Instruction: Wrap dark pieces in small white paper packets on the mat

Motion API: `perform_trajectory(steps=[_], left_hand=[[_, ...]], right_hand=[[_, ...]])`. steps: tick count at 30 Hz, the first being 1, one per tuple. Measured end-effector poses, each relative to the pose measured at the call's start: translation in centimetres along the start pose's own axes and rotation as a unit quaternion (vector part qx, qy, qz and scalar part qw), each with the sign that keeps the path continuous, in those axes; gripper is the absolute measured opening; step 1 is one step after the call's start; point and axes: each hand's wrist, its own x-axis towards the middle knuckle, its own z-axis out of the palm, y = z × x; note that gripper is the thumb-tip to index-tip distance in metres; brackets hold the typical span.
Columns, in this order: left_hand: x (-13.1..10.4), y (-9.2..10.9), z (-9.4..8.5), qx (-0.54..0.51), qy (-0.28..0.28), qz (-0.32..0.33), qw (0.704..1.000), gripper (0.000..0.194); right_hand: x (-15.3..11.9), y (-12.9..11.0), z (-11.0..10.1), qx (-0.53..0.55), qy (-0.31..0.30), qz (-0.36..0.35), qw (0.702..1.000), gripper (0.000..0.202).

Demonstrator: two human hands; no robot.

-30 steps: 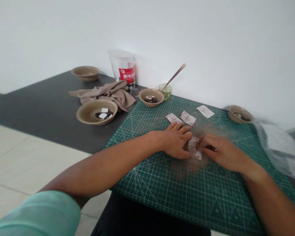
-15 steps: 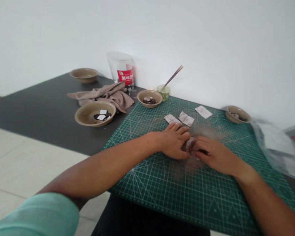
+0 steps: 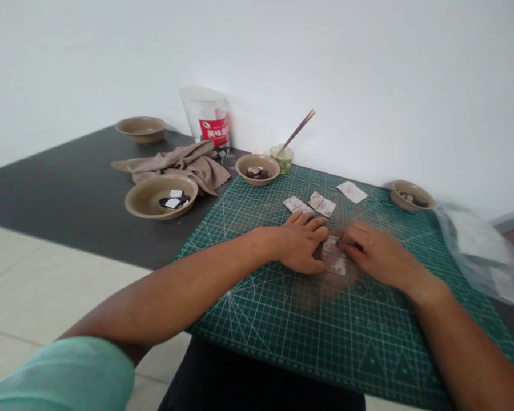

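Observation:
My left hand (image 3: 304,242) lies flat on the green cutting mat (image 3: 257,319), fingers spread, at the left edge of a brown-stained white paper piece (image 3: 337,264). Over that piece's right side, my right hand (image 3: 374,251) has its thumb and fingertips pinched together. What the pinch holds, if anything, is too small to make out. Beyond my left hand lie two more stained paper pieces, one (image 3: 322,204) fully visible and another (image 3: 297,205) close to my fingertips. A paler piece (image 3: 352,192) is farther back.
Bowls with dark bits stand at the left (image 3: 160,197), back middle (image 3: 257,170) and right (image 3: 411,195). Another bowl (image 3: 141,130), a brown cloth (image 3: 184,165) and a clear plastic tub (image 3: 208,120) are behind. A green cup (image 3: 281,158) holds sticks; a plastic bag (image 3: 484,251) lies right.
My right hand has shifted slightly up and away from my left hand, uncovering more of the paper piece between them. My left hand stays in place. The view has shifted slightly.

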Motion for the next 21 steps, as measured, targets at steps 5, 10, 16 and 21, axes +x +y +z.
perform_trajectory(steps=[5, 10, 16, 21], left_hand=[[0.0, 0.1, 0.0, -0.003, 0.000, 0.007, 1.000, 0.068], [0.0, -0.1, 0.2, 0.000, 0.005, 0.004, 1.000, 0.068], [0.0, 0.0, 0.1, -0.003, 0.001, 0.011, 1.000, 0.067], [0.0, 0.0, 0.1, 0.006, 0.001, 0.001, 1.000, 0.066]], right_hand=[[-0.5, -0.8, -0.2, 0.098, -0.075, -0.066, 0.990, 0.012], [0.2, -0.4, 0.2, 0.050, 0.008, -0.005, 0.999, 0.012], [-0.2, -0.8, 0.0, 0.106, -0.067, -0.056, 0.990, 0.013], [0.3, -0.8, 0.3, 0.039, 0.009, -0.007, 0.999, 0.011]])
